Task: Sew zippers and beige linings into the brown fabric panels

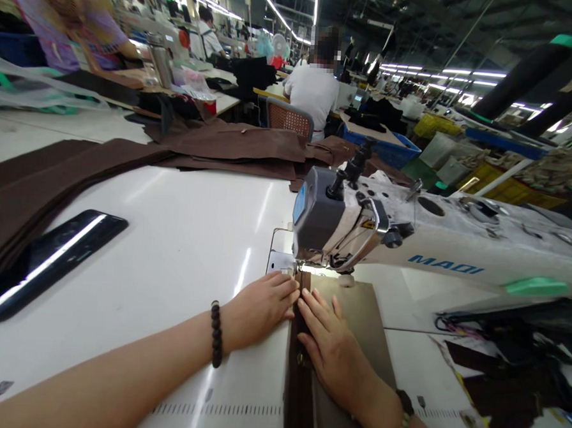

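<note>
A dark brown fabric strip [300, 400] runs lengthwise under the head of a white sewing machine [448, 235], with a small metal piece partway along it. Along its right side lies a smooth olive-tan panel [367, 320]. My left hand [256, 311] rests with flat, outstretched fingers at the strip's left edge, just in front of the presser foot area. Flat on the strip and panel, my right hand [336, 354] has its fingers spread, their tips close to the left hand's. The needle itself is hidden by the machine head.
Stacked brown fabric pieces [236, 147] curve along the table's back and left. A glossy black panel [48, 265] lies at left. Dark scraps [502, 391] lie at right. Ahead, a person in white [314, 91] sits on a chair; a blue bin [390, 149] stands beyond the machine.
</note>
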A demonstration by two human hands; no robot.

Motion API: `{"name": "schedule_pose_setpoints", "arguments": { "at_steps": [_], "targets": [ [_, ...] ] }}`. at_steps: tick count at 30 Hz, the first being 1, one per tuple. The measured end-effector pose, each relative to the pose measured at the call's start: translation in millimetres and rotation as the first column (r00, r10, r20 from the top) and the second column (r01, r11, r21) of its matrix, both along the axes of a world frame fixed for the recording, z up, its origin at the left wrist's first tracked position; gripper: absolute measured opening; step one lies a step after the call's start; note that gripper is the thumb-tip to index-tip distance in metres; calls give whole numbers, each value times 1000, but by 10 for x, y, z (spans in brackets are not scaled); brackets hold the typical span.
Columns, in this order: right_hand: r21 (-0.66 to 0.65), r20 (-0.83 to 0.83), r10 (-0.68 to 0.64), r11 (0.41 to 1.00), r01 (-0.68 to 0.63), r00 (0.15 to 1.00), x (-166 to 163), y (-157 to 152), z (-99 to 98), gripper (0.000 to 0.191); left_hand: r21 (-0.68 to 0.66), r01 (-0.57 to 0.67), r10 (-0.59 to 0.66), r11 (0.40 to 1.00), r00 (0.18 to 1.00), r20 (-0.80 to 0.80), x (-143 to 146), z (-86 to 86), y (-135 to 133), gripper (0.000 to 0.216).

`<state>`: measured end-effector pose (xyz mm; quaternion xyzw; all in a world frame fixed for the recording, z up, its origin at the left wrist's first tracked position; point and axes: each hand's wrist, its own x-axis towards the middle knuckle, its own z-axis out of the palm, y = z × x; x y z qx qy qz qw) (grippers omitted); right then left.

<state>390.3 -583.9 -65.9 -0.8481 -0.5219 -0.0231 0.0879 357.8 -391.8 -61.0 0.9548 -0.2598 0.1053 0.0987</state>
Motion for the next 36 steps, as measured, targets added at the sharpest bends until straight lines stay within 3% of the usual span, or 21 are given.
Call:
{"name": "schedule_pose_setpoints", "arguments": {
  "at_steps": [16,22,24,27,36],
  "targets": [
    [43,-138,-29,998,35,990,134,28,23,45,-5,-12,12,1000,1000,3,40,32,13,28],
    [56,-199,-57,996,70,978,131,19,33,41,30,127,-124,991,989,-81,-485,228,-184,27],
    [63,-206,-59,995,73,977,134,18,30,41,-22,175,-176,984,982,-67,-725,258,-298,20],
    [75,-206,-65,994,82,976,135,15,22,42,-129,194,-195,973,981,1,-982,236,-468,27],
    [55,-177,-44,997,54,983,140,4,27,44,-311,154,-92,938,974,205,-1089,127,-689,33]
  ]
}}
